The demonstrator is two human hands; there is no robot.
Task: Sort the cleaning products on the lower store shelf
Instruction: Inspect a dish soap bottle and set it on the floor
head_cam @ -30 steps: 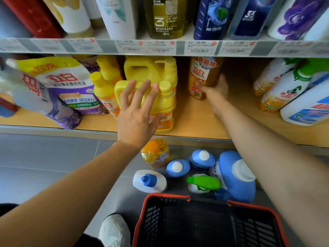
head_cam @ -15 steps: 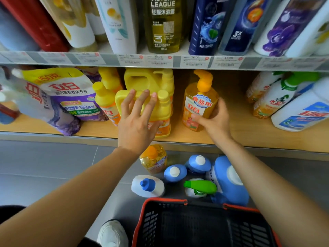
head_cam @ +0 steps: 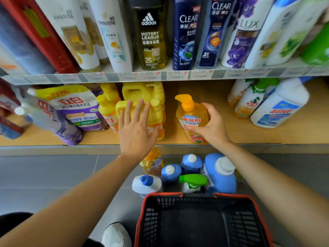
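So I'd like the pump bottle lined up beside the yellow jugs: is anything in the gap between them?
Nothing visible. Only a bare strip of shelf lies between the pump bottle, held by the right hand, and the front yellow jug, which the left hand rests flat on.

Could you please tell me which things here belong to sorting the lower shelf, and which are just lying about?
Job: orange pump bottle, gripped by the right hand; yellow jug under the left hand; purple refill pouch; green-trigger spray bottle; likely the blue bottles on the floor.
Lying about: adidas shower gel; Clear shampoo; shopping basket; white shoe.
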